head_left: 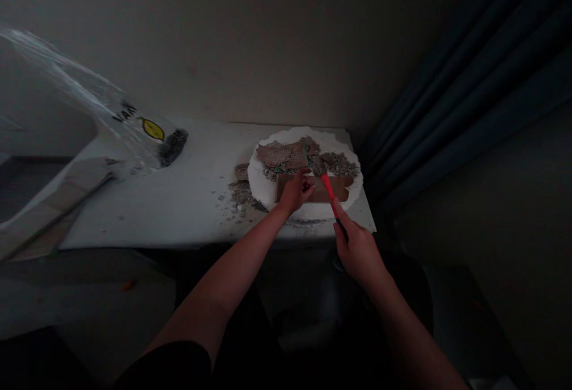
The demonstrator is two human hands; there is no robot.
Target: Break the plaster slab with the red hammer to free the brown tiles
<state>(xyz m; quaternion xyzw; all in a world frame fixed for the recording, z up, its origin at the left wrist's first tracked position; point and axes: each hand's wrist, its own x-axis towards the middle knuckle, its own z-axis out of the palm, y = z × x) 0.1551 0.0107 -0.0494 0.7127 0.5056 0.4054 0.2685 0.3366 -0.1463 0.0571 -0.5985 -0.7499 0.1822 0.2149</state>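
My right hand [358, 248] is wrapped round the red and black handle of a hammer [328, 189]. The hammer's grey head is low over rubble on a round white slab with a ragged edge [257, 190]. Just left of the head is my left hand [295, 192], its index finger reaching forward and the others curled; whatever they pinch is too small and dark to make out. Under both hands lies a flat brown cardboard-like piece [337, 190]. Behind them is a brown, textured broken chunk [281, 154], with grey crushed bits [343, 163] at its right.
The slab rests on a white table [179, 205] against a wall. Loose debris [241, 193] is scattered left of it. Farther left stands a clear plastic bag [129, 121] with a yellow print and dark grey lumps at its bottom. A dark blue curtain [465, 104] hangs on the right.
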